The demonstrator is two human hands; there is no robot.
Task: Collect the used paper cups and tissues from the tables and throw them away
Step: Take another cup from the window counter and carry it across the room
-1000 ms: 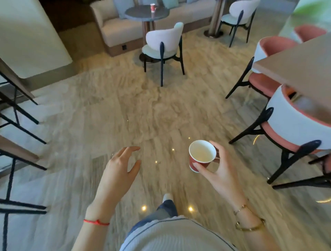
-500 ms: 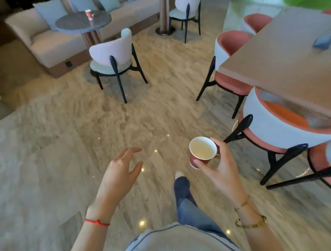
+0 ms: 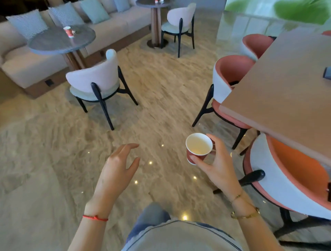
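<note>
My right hand [image 3: 217, 165] grips a red paper cup [image 3: 198, 147] with a white inside, upright, over the floor in front of me. My left hand [image 3: 117, 169] hangs free to the left of it, fingers loosely spread, holding nothing. Another red paper cup [image 3: 69, 31] stands on a round grey table [image 3: 53, 42] at the far left, with a small pale scrap beside it that I cannot make out. A second round table [image 3: 154, 2] at the top edge carries small items, too cut off to name.
A white chair [image 3: 97, 81] stands before the round grey table, with a cushioned sofa [image 3: 32, 66] behind. On the right, a wooden table [image 3: 279, 86] is ringed by coral chairs [image 3: 231, 78], one close by [image 3: 286, 177]. Marble floor lies between.
The view has swung to the right and forward as I walk. The round table with its cup slid to the left, the wooden table came closer. Both hands keep their pose.
</note>
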